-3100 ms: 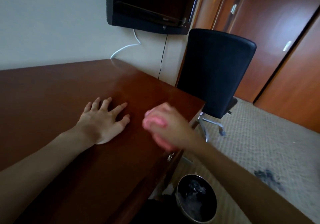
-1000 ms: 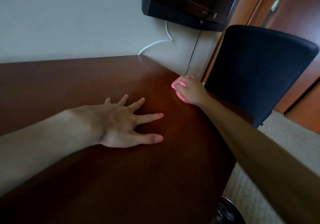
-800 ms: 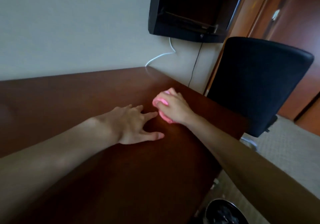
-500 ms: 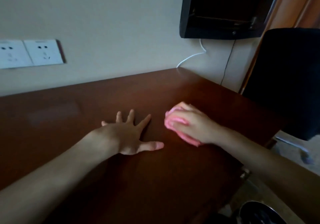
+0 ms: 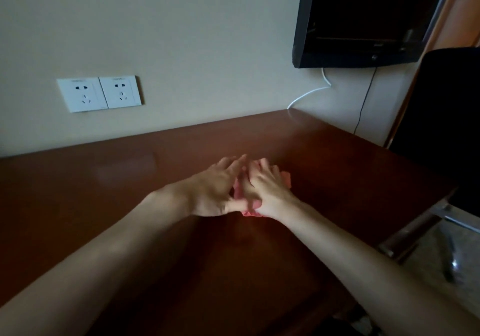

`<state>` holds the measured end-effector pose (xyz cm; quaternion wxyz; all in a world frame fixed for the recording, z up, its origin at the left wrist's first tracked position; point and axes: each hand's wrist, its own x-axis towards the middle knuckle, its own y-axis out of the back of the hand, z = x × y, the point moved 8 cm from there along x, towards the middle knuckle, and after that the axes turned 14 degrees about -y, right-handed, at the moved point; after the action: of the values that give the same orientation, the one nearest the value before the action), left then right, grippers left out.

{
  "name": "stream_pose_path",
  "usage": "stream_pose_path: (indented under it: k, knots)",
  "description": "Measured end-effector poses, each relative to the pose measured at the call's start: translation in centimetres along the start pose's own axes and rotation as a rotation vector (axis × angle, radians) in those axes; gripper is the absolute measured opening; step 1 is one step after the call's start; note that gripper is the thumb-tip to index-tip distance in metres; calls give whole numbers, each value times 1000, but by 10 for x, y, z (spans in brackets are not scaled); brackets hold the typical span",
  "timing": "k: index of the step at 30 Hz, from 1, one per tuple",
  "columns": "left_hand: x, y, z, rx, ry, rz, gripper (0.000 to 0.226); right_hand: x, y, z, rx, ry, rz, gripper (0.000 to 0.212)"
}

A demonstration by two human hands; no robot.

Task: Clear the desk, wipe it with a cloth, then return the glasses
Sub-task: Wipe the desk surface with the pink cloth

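Both bare forearms reach in over the brown desk (image 5: 324,159) and meet near its middle. The right hand (image 5: 265,190) lies palm down on the pink cloth (image 5: 285,178), fingers bent over it, pressing it to the wood. The left hand (image 5: 215,190) rests beside it, fingers straight and spread, its thumb touching the cloth's near edge.

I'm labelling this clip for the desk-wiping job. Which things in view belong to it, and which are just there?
In the job:
desk
pink cloth
right hand, on the cloth
left hand, touching the cloth

Just there:
wall sockets
TV
white cable
black chair
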<state>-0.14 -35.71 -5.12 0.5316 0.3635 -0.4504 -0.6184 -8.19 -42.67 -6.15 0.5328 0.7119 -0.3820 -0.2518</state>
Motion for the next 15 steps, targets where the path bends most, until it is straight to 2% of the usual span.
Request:
stream_pose_path:
  k: [1, 3, 5, 6, 7, 9, 10, 12, 15]
  knots:
    - [-1, 3, 8, 9, -27, 17, 119, 0, 5, -1, 99, 14, -65, 47]
    - [-7, 6, 19, 42, -66, 35, 116, 7, 24, 21, 452, -50, -203, 38]
    - [-11, -3, 27, 85, -76, -8, 110, 17, 39, 54, 710, -141, -214, 25]
    - [-11, -13, 30, 95, -79, -33, 102, 18, 43, 67, 683, -132, -157, 22]
    - [-11, -22, 33, 107, -95, -30, 93, 18, 46, 76, 547, -100, -62, 22]
    - [-16, -31, 35, 163, -135, 43, 75, 17, 40, 87, 250, -37, 111, 24]
    - [-22, -30, 31, 198, -137, 85, 69, 17, 31, 89, 141, -5, 135, 27]
    - [-32, -22, 9, 269, -75, 93, 67, 20, 14, 91, 43, -2, 90, 34]
    - [-37, 3, -61, 305, 173, 143, 76, 26, 8, 89, 33, -24, 24, 41]
